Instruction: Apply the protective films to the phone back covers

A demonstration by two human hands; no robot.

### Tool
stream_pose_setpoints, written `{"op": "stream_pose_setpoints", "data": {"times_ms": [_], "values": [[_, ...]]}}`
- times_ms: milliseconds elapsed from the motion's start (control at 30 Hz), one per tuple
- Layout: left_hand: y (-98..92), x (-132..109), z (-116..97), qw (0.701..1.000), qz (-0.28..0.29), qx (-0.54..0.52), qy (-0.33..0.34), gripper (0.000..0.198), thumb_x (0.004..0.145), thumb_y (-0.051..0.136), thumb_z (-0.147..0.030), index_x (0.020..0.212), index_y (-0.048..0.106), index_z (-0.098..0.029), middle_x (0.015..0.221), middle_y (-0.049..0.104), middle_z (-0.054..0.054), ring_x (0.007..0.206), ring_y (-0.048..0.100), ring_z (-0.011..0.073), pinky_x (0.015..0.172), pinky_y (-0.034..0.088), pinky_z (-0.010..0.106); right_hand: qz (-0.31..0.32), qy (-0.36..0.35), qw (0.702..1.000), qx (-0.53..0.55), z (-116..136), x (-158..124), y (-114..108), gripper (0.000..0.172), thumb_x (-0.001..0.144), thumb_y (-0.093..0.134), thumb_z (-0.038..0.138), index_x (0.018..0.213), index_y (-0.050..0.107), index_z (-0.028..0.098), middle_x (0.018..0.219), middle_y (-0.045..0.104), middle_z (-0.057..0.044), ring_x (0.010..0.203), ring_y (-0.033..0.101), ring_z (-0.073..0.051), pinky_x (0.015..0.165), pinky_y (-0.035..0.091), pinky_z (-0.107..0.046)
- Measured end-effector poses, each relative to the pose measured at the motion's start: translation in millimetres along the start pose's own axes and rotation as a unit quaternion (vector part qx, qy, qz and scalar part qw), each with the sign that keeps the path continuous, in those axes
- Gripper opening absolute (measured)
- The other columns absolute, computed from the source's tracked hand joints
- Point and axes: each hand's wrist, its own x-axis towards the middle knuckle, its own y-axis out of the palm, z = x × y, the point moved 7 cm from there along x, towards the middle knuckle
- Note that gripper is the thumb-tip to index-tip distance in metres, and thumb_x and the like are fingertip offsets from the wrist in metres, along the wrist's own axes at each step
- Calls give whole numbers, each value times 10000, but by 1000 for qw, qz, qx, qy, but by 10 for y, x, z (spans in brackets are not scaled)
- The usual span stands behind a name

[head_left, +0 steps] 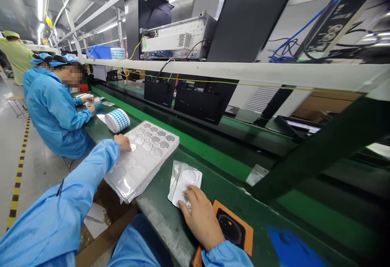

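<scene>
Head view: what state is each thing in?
Left hand: at a disc in the tray, grip unclear.
Right hand: on the packets, grip unclear.
Tray: partly filled, discs toward its far end.
Packets: overlapping, on the table.
Roll: wound, blue dots outward.
Orange frame: flat, partly covered.
Carton: open.
Ceiling light: lit.

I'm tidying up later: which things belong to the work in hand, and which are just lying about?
Likely in use:
clear tray of round discs, at the left hand
white packet under the right hand

Apparently lying about:
black case on the shelf
possibly the blue-dotted roll, untouched
</scene>
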Motion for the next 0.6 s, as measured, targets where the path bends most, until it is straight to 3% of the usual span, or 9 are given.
{"op": "stream_pose_setpoints", "data": {"times_ms": [200,400,600], "values": [[-35,-17,-8,999,-32,9,6,459,555,767,-456,977,728,-280,1377,460,85,1202,403,374,977,364,433,-20,-13,999,30,18,1,-28,316,891,545,384,1103,660,179,1322,582,-149,1245,520,-320,1056,409,-489],[-133,-114,-192,999,-24,12,38,375,492,782,-374,826,711,-218,1146,586,65,1112,466,309,973,348,361,-37,3,997,61,54,-21,-110,265,867,580,341,1065,670,189,1281,608,-151,1203,549,-317,1037,417,-488],[-288,-246,-288,998,-36,-1,60,325,528,784,-363,777,671,-188,1080,630,75,1096,517,336,956,347,384,-61,22,995,70,59,-34,-180,238,847,616,335,1027,683,194,1258,631,-127,1181,572,-288,1026,439,-446]]}}
